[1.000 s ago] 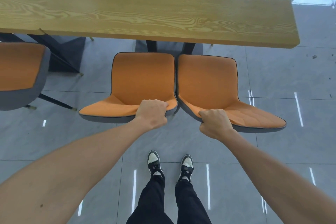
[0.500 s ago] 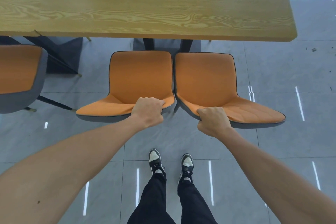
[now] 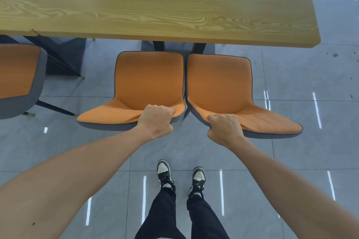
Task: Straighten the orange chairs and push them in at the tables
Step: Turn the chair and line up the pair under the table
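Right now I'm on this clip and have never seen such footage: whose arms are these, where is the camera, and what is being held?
There is no machine here. A person wears one wide-angle camera on the head, looking forward and down, so you see their own two bare arms and, at the bottom, their shoes on the grey tiled floor.

The left hand has its fingers closed on the top of the left chair; the right hand grips the right chair the same way. Both orange chairs stand side by side, facing the wooden table, seats not yet under it. The tabletop shows nothing lying on it. A third chair stands at the far left, turned off line.
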The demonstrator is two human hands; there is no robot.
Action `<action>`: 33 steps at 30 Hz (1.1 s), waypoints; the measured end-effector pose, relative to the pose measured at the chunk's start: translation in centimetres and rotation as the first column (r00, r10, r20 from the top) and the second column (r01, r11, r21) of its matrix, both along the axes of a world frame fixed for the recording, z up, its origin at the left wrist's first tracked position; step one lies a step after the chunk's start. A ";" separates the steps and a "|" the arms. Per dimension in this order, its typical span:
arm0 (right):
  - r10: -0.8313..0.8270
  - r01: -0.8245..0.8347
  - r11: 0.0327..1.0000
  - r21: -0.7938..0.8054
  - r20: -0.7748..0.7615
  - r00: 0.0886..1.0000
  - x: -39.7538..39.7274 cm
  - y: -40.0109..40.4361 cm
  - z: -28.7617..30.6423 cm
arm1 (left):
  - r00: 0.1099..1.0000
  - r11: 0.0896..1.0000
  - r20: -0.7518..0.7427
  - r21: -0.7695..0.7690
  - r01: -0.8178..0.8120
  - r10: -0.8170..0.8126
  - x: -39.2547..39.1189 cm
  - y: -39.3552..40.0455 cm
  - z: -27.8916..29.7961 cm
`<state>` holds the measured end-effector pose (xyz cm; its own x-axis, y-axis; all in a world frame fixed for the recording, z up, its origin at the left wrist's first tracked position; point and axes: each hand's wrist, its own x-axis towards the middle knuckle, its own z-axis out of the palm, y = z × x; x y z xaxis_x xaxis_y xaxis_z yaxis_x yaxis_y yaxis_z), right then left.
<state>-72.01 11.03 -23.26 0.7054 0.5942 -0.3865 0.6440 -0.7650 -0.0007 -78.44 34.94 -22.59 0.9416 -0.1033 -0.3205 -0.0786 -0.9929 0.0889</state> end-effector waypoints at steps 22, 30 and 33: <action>-0.025 0.025 0.999 0.044 -0.011 1.000 -0.2 -0.3 -0.4 | 1.000 1.000 0.022 0.007 0.014 -0.014 -0.2 0.4 -0.3; -0.013 0.014 0.999 0.045 -0.028 1.000 -0.1 -0.8 -0.8 | 1.000 1.000 -0.001 -0.002 -0.004 0.004 -0.2 0.3 -0.2; 0.002 -0.003 1.000 -0.019 -0.066 0.998 0.2 -0.4 -0.1 | 0.999 0.999 -0.033 -0.004 -0.034 0.033 -0.2 0.3 0.0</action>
<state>-71.82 10.64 -23.34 0.6765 0.5877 -0.4439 0.6447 -0.7639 -0.0287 -78.62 35.21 -22.56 0.9336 -0.0735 -0.3506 -0.0423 -0.9945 0.0958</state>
